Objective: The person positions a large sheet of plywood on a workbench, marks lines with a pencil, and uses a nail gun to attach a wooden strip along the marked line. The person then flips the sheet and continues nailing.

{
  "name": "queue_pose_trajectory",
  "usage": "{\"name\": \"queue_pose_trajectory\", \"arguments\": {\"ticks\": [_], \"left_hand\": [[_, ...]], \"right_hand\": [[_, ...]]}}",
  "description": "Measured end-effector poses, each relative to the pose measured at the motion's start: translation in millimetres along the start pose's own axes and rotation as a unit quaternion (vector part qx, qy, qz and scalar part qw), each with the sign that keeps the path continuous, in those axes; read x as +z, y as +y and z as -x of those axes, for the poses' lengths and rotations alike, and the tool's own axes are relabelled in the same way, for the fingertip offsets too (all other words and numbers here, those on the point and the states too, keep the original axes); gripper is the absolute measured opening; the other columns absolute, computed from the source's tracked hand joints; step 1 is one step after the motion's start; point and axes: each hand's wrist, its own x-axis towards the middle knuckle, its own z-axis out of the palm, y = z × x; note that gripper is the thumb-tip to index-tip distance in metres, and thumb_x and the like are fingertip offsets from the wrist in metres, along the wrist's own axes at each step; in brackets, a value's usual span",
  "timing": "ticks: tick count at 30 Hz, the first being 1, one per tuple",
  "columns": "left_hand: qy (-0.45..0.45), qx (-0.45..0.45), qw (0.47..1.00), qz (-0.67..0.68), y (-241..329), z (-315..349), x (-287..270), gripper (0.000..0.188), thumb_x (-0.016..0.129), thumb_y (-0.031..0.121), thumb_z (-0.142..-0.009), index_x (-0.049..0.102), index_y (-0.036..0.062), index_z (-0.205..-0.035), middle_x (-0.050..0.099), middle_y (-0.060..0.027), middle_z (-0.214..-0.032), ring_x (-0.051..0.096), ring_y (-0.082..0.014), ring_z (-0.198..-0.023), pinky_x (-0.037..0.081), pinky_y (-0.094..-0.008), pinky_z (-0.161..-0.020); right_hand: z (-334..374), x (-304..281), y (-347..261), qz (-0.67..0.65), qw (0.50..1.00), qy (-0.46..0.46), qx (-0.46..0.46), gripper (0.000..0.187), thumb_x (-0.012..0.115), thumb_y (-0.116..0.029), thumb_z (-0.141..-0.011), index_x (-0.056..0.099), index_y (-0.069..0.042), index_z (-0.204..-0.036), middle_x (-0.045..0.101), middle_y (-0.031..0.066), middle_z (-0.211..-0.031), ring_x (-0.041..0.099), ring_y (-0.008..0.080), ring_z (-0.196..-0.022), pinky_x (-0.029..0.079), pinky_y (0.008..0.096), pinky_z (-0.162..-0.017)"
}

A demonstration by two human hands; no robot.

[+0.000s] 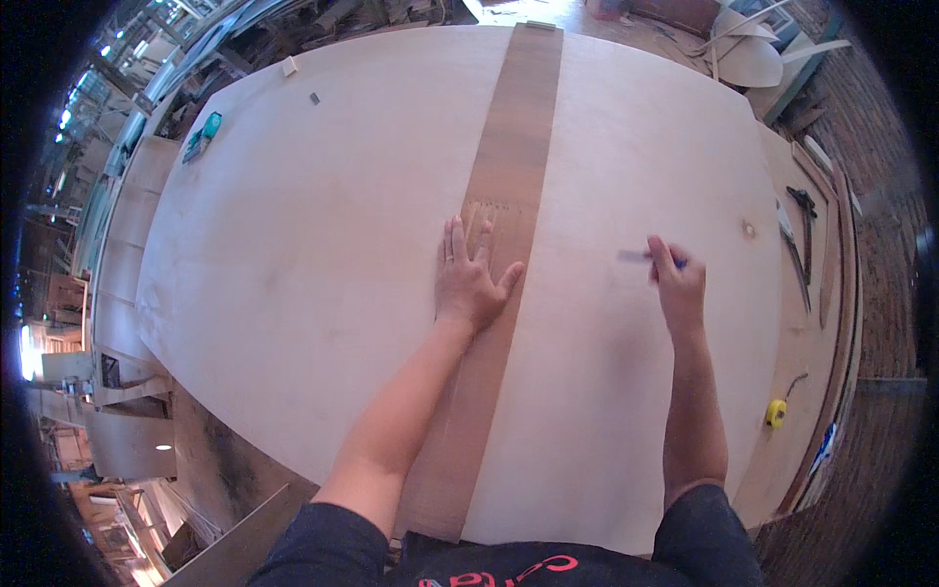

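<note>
A long strip of brown wood veneer (pixel 533 108) lies lengthwise across a large pale wood sheet (pixel 313 235). Pressed on the strip is my left hand (pixel 471 289), palm down with fingers spread. Beneath its fingertips, a narrow lighter piece (pixel 479 213) shows on the veneer, beside a short row of small dark marks. Over the pale sheet to the right, my right hand (pixel 677 279) is closed around a small blade-like tool (pixel 634 255). Its grey flat end points left and is blurred; a bit of blue handle shows by the fingers. The tool's exact kind is unclear.
A teal tape dispenser (pixel 203 137) rests at the far left, near two small blocks. Along the right edge lie black-handled clamps (pixel 804 225), a yellow tape measure (pixel 776 413) and a blue-and-white item (pixel 824 448). Wood scraps and boards (pixel 753 54) surround the table.
</note>
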Motion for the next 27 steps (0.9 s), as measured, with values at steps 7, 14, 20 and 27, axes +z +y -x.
{"name": "queue_pose_trajectory", "arguments": {"ticks": [7, 14, 20, 27], "left_hand": [[-0.012, 0.001, 1.0, 0.004, 2.6, -4.7, -1.7, 0.091, 0.056, 0.067, -0.098, 0.036, 0.0074, -0.164, 0.019, -0.0345, -0.168, 0.016, -0.0468, -0.159, 0.018, -0.0513, -0.13], [-0.015, 0.004, 1.0, 0.015, -0.2, -3.7, -8.1, 0.091, 0.063, 0.065, -0.096, 0.037, 0.009, -0.164, 0.022, -0.0381, -0.165, 0.023, -0.0533, -0.155, 0.026, -0.0558, -0.126], [-0.01, 0.019, 0.999, 0.024, -0.9, -10.4, -2.1, 0.095, 0.068, 0.066, -0.091, 0.04, 0.011, -0.163, 0.024, -0.0381, -0.165, 0.029, -0.0564, -0.152, 0.03, -0.058, -0.124], [0.001, 0.026, 0.999, 0.036, 2.2, -15.7, 1.1, 0.09, 0.065, 0.065, -0.094, 0.041, 0.0109, -0.162, 0.025, -0.0386, -0.164, 0.029, -0.0555, -0.152, 0.029, -0.0584, -0.124]], "right_hand": [[-255.5, 115.5, 5.4, -0.002, 0.973, 0.181, -0.14, 0.028, 0.072, -0.03, -0.098, 0.081, -0.006, -0.109, 0.08, 0.0179, -0.1, 0.078, 0.0302, -0.093, 0.058, 0.0404, -0.085], [-405.5, 204.1, -17.9, 0.054, 0.953, 0.196, -0.224, 0.032, 0.065, -0.04, -0.1, 0.079, -0.019, -0.119, 0.08, 0.015, -0.104, 0.076, 0.0333, -0.1, 0.058, 0.0449, -0.091], [-492.0, 222.9, -10.8, 0.15, 0.973, 0.114, -0.136, 0.047, 0.049, -0.059, -0.104, 0.065, -0.036, -0.142, 0.068, 0.0039, -0.142, 0.06, 0.0328, -0.136, 0.043, 0.0525, -0.114], [-507.7, 182.2, -23.7, 0.246, 0.929, 0.087, -0.264, 0.05, 0.045, -0.053, -0.107, 0.071, -0.017, -0.13, 0.072, 0.0146, -0.13, 0.065, 0.0357, -0.126, 0.047, 0.0458, -0.107]]}}
